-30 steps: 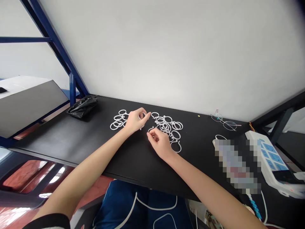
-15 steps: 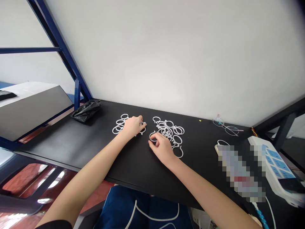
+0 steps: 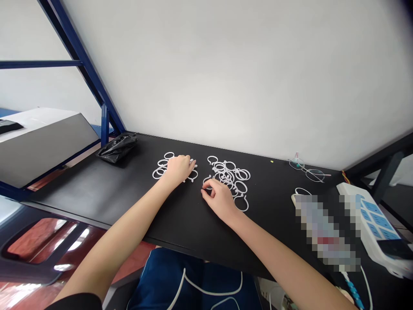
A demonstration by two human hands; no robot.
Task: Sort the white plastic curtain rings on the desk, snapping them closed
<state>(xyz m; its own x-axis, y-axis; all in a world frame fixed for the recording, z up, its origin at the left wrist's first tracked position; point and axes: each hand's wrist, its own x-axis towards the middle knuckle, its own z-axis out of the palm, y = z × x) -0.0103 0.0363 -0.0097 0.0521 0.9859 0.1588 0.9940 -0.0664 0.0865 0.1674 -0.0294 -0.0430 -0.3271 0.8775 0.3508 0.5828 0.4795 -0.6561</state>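
The grip of our right hand [image 3: 220, 198] pinches a white ring [image 3: 206, 182] at the near-left edge of the right pile [image 3: 231, 174] on the worktop [image 3: 97, 189]. Our left hand [image 3: 177, 168] lies on the left pile [image 3: 160, 169]; we cannot tell its grip. If lifted, the ring may snag tangled neighbours and drag them.

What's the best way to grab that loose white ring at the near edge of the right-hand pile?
I'd pinch the loose ring across its thin near arc, from above and the near side: it lies flat on the table, and its far side abuts the pile.
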